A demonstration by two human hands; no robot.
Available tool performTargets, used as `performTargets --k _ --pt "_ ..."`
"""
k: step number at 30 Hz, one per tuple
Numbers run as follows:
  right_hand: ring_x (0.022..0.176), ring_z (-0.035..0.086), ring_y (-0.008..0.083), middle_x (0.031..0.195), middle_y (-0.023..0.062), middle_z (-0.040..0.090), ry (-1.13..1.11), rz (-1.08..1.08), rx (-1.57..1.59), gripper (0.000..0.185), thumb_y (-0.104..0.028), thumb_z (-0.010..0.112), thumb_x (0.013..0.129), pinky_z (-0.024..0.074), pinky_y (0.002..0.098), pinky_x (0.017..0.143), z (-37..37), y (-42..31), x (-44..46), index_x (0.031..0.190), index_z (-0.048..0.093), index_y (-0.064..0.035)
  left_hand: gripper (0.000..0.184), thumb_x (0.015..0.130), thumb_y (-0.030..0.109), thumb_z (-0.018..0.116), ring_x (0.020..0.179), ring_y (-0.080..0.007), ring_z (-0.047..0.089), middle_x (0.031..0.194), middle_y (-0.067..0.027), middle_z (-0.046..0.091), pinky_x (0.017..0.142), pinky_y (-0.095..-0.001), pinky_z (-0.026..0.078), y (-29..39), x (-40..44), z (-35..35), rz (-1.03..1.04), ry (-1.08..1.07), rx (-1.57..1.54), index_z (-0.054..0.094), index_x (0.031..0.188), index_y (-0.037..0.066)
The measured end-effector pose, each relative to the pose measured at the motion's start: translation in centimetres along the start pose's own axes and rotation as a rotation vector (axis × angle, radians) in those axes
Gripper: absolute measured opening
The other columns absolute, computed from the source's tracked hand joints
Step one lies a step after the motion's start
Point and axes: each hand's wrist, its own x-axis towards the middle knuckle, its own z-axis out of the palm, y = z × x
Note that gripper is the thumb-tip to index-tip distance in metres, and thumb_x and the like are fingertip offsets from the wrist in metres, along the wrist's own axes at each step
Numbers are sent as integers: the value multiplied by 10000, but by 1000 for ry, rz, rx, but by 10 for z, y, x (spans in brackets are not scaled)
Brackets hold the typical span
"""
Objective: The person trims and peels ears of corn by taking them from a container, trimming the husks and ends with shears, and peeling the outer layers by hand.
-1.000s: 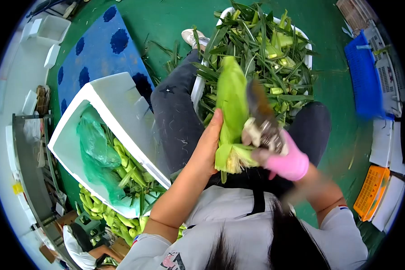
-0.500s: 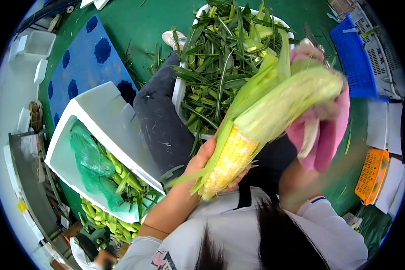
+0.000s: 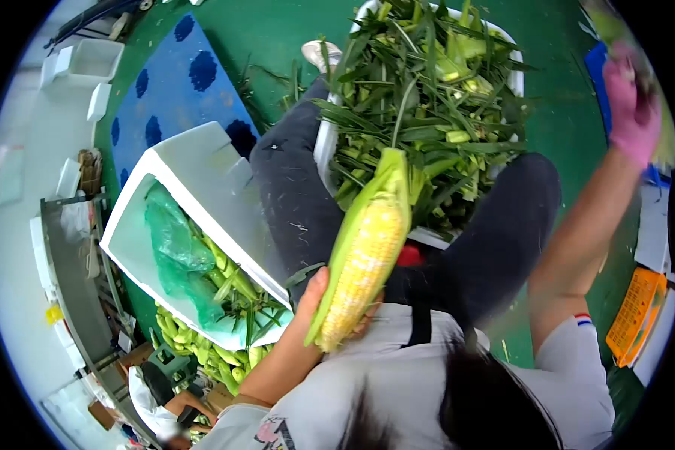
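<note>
My left hand is closed around the lower part of an ear of corn, held upright and slightly tilted in front of my lap. Yellow and white kernels face me; green husk covers its left side and tip. My right hand, in a pink glove, is stretched far out to the upper right. Motion blurs it, but green and pale corn husk shows at its fingers. Between my knees stands a white tub heaped with stripped husks and leaves.
A tilted white foam box at my left holds a green plastic bag and leafy corn. Below it lie several corn ears. Another person is at lower left. A blue board and an orange crate flank me.
My right hand has swung away to the upper right with husk, leaving the ear's front uncovered. The ear in my left hand now stands more upright.
</note>
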Motion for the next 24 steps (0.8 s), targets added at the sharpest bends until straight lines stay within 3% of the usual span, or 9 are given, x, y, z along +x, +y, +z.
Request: performTargets --k 3,7,10,14,20,24 --pt "701 418 166 773 38 373 -24 94 109 148 -44 439 707 377 344 718 5 40 -36 846 392 -66 992 774 831 504 597 -205 495 895 -191 531 444 -289 431 8 9 45 58 86 172 459 1367 37" --pt "627 391 129 782 34 393 19 84 54 143 -17 448 771 392 277 664 -8 62 -64 914 457 -19 1025 767 840 490 575 -214 491 876 -200 532 434 -296 431 9 15 49 107 -24 204 422 1395 32" --pt "619 389 130 791 41 408 85 144 137 178 -9 441 805 393 277 655 -9 74 -70 976 492 4 1026 772 833 490 530 -227 485 829 -221 526 409 -318 444 17 21 33 51 -206 168 410 1397 23" --pt "637 398 134 818 49 423 105 129 143 218 5 440 826 400 279 648 -8 89 -71 1032 509 17 989 789 810 492 460 -231 459 778 -230 514 375 -317 436 17 15 30 83 -168 109 416 1392 30" --pt "669 407 140 828 54 430 61 232 66 217 5 457 837 405 262 635 -5 103 -69 1047 508 25 881 869 746 444 422 -207 467 767 -228 514 350 -278 429 18 19 26 130 -304 -72 424 1395 39" --pt "685 421 141 828 56 431 148 235 -43 201 -1 483 857 416 259 640 3 119 -73 1054 509 21 827 902 709 427 442 -200 489 776 -228 517 344 -267 432 20 23 21 146 -350 -201 423 1399 48"
